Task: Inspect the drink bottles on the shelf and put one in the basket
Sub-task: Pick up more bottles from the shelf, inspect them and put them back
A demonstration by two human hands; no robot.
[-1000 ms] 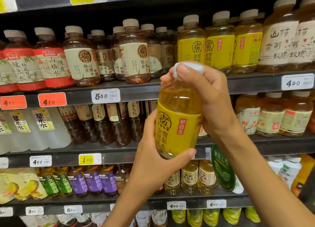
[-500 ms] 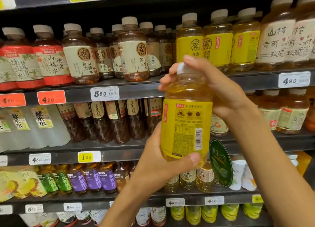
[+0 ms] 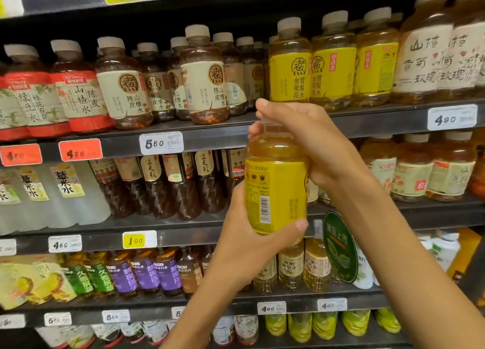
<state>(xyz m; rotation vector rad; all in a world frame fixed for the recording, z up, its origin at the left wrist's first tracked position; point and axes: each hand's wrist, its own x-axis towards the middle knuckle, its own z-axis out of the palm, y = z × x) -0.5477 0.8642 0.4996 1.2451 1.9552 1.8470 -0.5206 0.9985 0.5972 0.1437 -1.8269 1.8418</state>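
Yellow-labelled drink bottle (image 3: 275, 191) held upright before the shelf.
Right hand (image 3: 312, 144) fingers curl over its cap; left hand (image 3: 252, 249) wraps its base.

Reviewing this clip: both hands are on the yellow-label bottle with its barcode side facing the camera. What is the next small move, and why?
Probably lower the yellow-label bottle away from the shelf toward the basket, which is not in view. The left hand grips its base and the right hand its cap, and the back label already faces the camera, so the inspection looks about complete.
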